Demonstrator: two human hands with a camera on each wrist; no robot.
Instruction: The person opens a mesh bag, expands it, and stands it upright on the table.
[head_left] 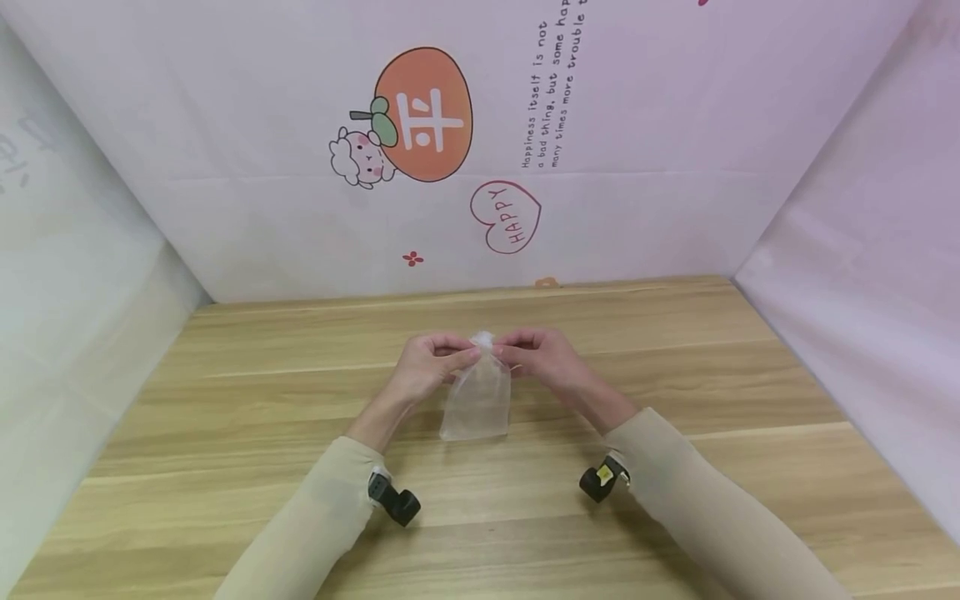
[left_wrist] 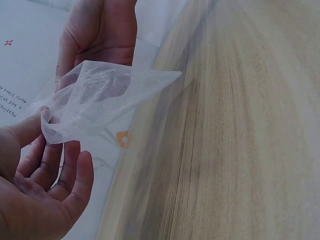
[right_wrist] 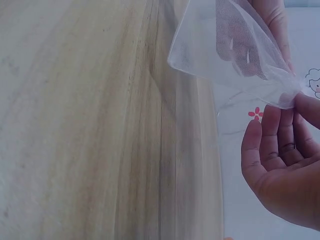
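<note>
A small sheer white mesh pouch (head_left: 478, 404) hangs between my two hands, its neck gathered at the top and its wide bottom toward me. My left hand (head_left: 429, 363) pinches the left side of the neck between thumb and forefinger. From the other side, my right hand (head_left: 542, 357) pinches the gathered neck the same way. In the left wrist view the thin mesh (left_wrist: 105, 95) is see-through, with part of the right hand showing behind it. The right wrist view shows the pouch's lower corner (right_wrist: 176, 62) hanging loose, and left-hand fingers show through the fabric.
The wood-grain tabletop (head_left: 480, 533) spreads under both arms. White printed cloth (head_left: 300, 242) stands behind it, with more white cloth along the left and right sides. A small black camera sits on each wrist, the left one (head_left: 393, 498) and the right one (head_left: 600, 479).
</note>
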